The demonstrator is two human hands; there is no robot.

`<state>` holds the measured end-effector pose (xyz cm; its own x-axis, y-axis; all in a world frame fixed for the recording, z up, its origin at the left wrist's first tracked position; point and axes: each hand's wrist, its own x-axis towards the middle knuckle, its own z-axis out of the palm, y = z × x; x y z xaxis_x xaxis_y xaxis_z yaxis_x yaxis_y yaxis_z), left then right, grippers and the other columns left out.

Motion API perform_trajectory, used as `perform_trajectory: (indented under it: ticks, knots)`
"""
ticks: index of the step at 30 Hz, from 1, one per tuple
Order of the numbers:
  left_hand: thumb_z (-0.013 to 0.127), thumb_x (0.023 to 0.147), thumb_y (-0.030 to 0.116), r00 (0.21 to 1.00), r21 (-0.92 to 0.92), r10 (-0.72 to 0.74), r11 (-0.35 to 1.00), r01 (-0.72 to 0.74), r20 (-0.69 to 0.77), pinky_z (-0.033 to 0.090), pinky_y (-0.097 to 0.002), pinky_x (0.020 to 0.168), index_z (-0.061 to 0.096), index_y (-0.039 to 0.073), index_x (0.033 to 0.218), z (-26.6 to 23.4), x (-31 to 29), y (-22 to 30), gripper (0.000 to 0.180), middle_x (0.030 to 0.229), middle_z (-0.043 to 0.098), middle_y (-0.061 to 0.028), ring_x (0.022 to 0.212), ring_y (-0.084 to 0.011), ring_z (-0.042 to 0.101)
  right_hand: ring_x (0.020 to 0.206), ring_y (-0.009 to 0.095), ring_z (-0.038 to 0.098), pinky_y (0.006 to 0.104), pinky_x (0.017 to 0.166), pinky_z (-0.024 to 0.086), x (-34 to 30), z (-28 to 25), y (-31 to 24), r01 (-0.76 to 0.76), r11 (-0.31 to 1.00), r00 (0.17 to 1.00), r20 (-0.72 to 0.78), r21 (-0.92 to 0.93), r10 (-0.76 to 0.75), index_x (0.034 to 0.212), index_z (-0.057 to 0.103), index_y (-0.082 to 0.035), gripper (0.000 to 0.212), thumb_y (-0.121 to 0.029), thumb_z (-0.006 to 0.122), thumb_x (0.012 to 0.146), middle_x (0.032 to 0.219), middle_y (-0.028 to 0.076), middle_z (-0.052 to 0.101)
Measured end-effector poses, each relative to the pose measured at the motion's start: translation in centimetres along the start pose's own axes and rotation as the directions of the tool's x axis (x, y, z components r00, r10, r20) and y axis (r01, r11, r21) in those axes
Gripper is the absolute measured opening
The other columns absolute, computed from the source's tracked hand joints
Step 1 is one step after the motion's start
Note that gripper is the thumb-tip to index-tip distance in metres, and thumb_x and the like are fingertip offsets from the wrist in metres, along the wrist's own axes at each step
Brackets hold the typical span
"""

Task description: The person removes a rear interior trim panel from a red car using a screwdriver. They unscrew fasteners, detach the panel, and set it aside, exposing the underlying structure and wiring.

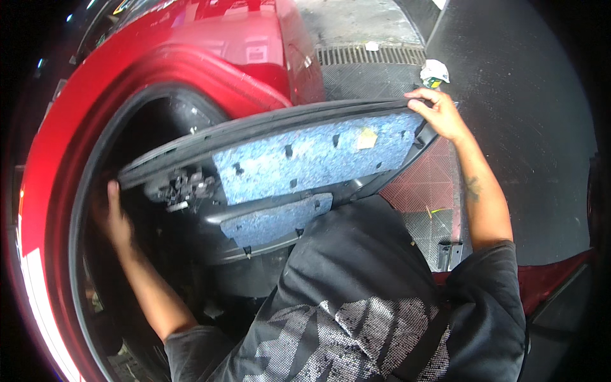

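A black car door trim panel point(375, 184) slants across in front of me, its back side facing me. Two pieces of blue felt padding, a large one point(312, 156) and a smaller one point(277, 219), are fixed to it by black tabs. A small tan patch point(366, 138) sits on the large piece. My right hand point(439, 113) grips the panel's upper right corner, thumb on the near side. At the left end, my left hand point(118, 216) holds the panel with its thumb up along the edge; its other fingers are lost in shadow and blur. Dark clips or brackets point(184, 188) show near that end.
The red car body point(223, 32) and its doorway with a black rubber seal point(79, 254) curve around my left. Beyond lies a drain grate point(363, 55) in the tiled floor. A white crumpled item point(435, 71) rests by the dark wall point(522, 127). A metal bracket point(450, 256) is at right.
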<state>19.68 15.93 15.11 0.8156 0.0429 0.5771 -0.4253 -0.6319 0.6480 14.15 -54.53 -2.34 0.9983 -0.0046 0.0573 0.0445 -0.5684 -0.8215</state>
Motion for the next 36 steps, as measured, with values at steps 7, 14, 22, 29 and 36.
perform_trajectory:
  ticks: [7,14,22,29,36]
  knots:
    - [0.069,0.104,0.025,0.995,-0.103,0.066,0.993,-0.058,0.072,0.039,-0.0412,0.117,0.068,-0.003,0.132,-0.2,0.6,-0.5,0.039,0.131,0.070,-0.0148,0.126,-0.0265,0.062,0.094,0.020,0.074,0.0353,0.084,0.057,2.5,5.1,-13.5,0.300,0.941,0.940,0.218,-0.156,-0.264,0.133,0.074,-0.009,0.043,-0.039,0.072,0.101,0.108,0.013,0.080]
    - [0.078,0.098,0.020,0.996,-0.085,0.087,0.993,-0.087,-0.012,0.044,-0.0362,0.109,0.072,0.000,0.125,0.5,0.1,1.9,0.034,0.121,0.073,-0.0095,0.116,-0.0209,0.065,0.073,0.019,0.072,0.0356,0.071,0.055,4.4,11.0,-19.9,0.384,0.917,0.920,0.129,-0.109,-0.370,0.128,0.079,-0.014,0.038,-0.038,0.073,0.099,0.098,0.010,0.082]
    - [0.084,0.096,0.024,0.998,-0.079,0.052,0.995,-0.053,-0.020,0.049,-0.0331,0.102,0.074,0.003,0.119,1.0,0.2,3.0,0.033,0.115,0.072,-0.0067,0.110,-0.0181,0.066,0.102,0.028,0.077,0.0408,0.090,0.058,3.8,11.2,-21.1,0.243,0.960,0.960,0.177,-0.136,-0.218,0.118,0.082,-0.015,0.044,-0.053,0.069,0.098,0.114,0.009,0.081]
    - [0.085,0.093,0.021,0.999,-0.154,0.022,0.988,-0.026,-0.030,0.050,-0.0337,0.101,0.073,0.005,0.119,1.3,-0.2,2.1,0.033,0.113,0.071,-0.0054,0.110,-0.0175,0.065,0.087,0.018,0.071,0.0330,0.084,0.055,5.0,13.9,-27.0,0.403,0.908,0.896,0.251,-0.116,-0.366,0.119,0.078,-0.004,0.040,-0.039,0.066,0.104,0.098,0.012,0.078]
    - [0.082,0.096,0.027,0.999,-0.025,0.042,0.999,-0.042,-0.010,0.050,-0.0348,0.103,0.074,0.004,0.118,1.3,-0.3,3.4,0.033,0.115,0.073,-0.0068,0.111,-0.0188,0.066,0.093,0.029,0.077,0.0445,0.088,0.056,4.3,15.4,-28.1,0.283,0.922,0.951,0.202,-0.264,-0.234,0.111,0.083,-0.016,0.055,-0.066,0.065,0.095,0.091,0.011,0.080]
